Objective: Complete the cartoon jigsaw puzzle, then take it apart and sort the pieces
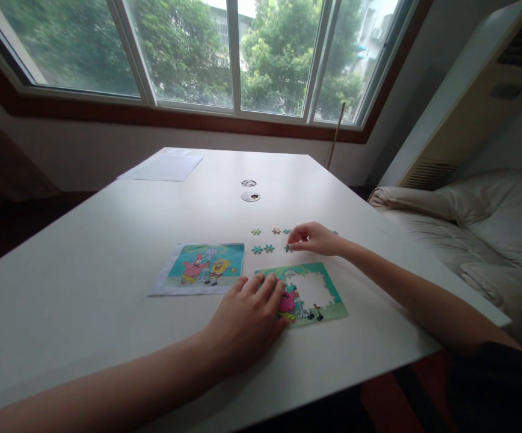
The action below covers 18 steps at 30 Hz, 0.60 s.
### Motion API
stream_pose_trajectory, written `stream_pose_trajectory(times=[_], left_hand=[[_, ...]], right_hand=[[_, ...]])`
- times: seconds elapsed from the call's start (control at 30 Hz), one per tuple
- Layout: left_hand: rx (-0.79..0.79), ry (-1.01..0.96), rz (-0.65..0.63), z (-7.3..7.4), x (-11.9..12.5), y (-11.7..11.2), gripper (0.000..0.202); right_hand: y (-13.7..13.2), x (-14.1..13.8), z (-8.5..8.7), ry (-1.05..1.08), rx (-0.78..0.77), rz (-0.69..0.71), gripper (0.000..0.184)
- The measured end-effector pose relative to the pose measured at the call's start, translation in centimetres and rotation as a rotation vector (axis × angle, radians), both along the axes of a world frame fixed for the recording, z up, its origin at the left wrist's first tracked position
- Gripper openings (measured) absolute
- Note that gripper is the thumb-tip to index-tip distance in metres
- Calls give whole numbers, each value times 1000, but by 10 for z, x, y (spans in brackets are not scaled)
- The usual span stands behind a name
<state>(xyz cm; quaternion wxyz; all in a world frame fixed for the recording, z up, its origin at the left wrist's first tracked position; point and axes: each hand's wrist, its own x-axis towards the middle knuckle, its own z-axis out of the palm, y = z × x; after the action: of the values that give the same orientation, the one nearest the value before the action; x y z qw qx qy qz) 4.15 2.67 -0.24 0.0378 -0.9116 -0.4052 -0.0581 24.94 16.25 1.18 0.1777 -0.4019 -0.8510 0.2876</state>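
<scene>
A partly assembled cartoon jigsaw puzzle lies on the white table, with a white gap in its upper right part. My left hand rests flat over its left side, fingers spread and covering part of the picture. Just beyond the puzzle, my right hand pinches a small puzzle piece at table level. Several loose pieces lie around it, among them a yellowish piece and a teal piece. Left of the puzzle is a printed reference picture with the same cartoon figures.
The white table stretches toward a window. Sheets of paper lie at its far left, and two round grommets are set near its middle. A pale leather sofa stands to the right.
</scene>
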Motion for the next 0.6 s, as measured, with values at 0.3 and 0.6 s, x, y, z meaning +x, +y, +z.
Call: stream_pose_trajectory(times=[0.3,0.6], left_hand=[[23,5,-4,-1,-1,-1,46],[19,12,-2,-2,-1,0,46]], right_hand=[[-33,-13,-5,-75,264,-38,7],[2,12,2,-141,294,-164,13]])
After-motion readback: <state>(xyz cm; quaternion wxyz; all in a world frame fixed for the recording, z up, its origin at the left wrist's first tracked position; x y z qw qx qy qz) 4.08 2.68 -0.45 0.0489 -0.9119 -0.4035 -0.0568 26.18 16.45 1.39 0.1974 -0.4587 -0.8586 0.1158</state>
